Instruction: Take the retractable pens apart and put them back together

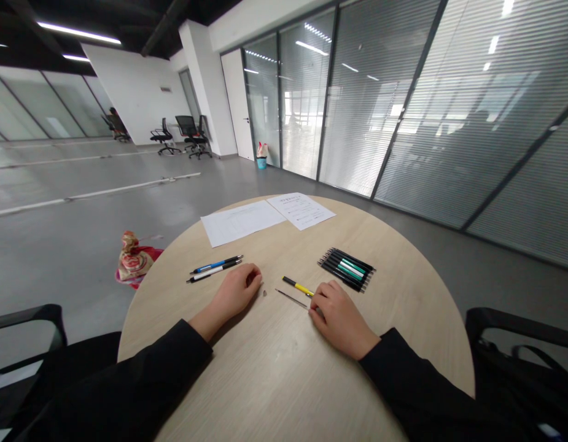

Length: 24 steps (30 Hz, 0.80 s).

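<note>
A round wooden desk (284, 368) beneath a left hand (235, 293) and a right hand (341, 320).
Left fingers (252, 276) curl narrowly, empty; right fingers (319, 299) touch a yellow-and-black pen (297, 286) at 10 o'clock and a thin metal refill (290, 298), grip unclear.

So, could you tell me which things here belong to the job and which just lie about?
Job: yellow-and-black tool by right hand, thin metal rod, tiny part by left hand.
Lying about: two pens, black pen bundle, paper sheets.

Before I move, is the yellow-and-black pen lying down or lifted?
Lying: the slim yellow-and-black pen rests on the pale wooden table, one end at the right hand's fingers.
</note>
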Available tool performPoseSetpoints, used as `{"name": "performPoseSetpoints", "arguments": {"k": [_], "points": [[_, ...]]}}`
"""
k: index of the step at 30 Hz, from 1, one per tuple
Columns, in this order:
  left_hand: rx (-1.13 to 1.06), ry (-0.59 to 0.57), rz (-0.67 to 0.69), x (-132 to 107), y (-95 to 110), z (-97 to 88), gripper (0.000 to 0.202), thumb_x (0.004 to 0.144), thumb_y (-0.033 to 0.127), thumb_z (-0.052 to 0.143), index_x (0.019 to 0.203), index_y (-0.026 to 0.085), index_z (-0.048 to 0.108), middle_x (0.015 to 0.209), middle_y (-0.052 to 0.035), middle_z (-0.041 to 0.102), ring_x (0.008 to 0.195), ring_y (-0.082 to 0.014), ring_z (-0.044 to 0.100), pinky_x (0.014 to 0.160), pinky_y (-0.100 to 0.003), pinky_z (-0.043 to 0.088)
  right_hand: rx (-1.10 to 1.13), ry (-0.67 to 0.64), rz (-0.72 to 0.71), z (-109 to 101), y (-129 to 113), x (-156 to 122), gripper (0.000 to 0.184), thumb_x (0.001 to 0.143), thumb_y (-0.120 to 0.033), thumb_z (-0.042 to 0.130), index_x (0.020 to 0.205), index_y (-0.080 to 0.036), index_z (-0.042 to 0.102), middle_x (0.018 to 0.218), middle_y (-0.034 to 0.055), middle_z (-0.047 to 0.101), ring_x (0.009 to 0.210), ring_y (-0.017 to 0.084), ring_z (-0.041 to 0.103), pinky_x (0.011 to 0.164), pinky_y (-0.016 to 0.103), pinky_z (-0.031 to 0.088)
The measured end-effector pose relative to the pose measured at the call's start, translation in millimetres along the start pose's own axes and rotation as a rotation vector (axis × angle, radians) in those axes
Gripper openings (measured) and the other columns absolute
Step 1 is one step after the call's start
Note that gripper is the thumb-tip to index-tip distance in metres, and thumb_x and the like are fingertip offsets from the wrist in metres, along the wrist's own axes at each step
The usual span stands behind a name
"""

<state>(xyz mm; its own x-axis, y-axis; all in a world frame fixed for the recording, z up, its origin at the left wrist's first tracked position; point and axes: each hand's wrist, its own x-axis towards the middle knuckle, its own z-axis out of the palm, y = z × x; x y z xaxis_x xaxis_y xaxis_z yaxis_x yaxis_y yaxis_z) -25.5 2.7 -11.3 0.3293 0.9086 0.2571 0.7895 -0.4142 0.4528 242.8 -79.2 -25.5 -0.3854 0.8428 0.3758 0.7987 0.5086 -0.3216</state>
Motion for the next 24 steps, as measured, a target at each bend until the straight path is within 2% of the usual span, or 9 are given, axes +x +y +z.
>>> {"name": "performPoseSetpoints", "arguments": {"k": [5,9,18,24], "points": [[0.041,0.015,-0.054,1.7,-11.4,-6.2,0.022,0.092,0.03,0.047,0.082,0.019,0.063,0.08,-0.0063,0.069,0.073,-0.0233,0.061,0.068,-0.033,0.043,0.029,0.006,0.004,-0.8,0.8,-0.6,0.01,0.089,-0.012,0.065,0.081,-0.017,0.067,0.09,0.0075,0.061,0.093,0.024,0.051,0.085,0.037,0.046],[0.105,-0.027,-0.081,1.7,-16.3,-9.4,0.021,0.09,0.026,0.045,0.083,0.02,0.064,0.083,-0.0075,0.07,0.077,-0.0254,0.063,0.07,-0.034,0.043,0.077,0.029,0.012,-4.4,4.4,0.3,0.013,0.093,-0.012,0.06,0.083,-0.017,0.066,0.089,0.0074,0.062,0.09,0.023,0.053,0.084,0.036,0.045],[0.129,-0.078,-0.078,0.2,-15.8,-12.1,0.02,0.09,0.024,0.043,0.083,0.021,0.063,0.082,-0.0076,0.07,0.076,-0.0256,0.063,0.07,-0.034,0.043,0.185,0.068,0.111,-6.5,17.0,0.8,0.024,0.102,-0.02,0.045,0.082,-0.019,0.058,0.082,0.0043,0.063,0.079,0.019,0.057,0.076,0.03,0.04],[0.104,-0.079,-0.083,0.0,-12.6,-13.6,0.021,0.089,0.024,0.044,0.081,0.021,0.063,0.081,-0.0077,0.07,0.075,-0.0253,0.063,0.069,-0.034,0.043,0.178,0.08,0.138,-2.3,21.4,0.8,0.018,0.097,-0.018,0.049,0.081,-0.02,0.056,0.077,0.0019,0.061,0.072,0.018,0.055,0.068,0.029,0.037]]}}
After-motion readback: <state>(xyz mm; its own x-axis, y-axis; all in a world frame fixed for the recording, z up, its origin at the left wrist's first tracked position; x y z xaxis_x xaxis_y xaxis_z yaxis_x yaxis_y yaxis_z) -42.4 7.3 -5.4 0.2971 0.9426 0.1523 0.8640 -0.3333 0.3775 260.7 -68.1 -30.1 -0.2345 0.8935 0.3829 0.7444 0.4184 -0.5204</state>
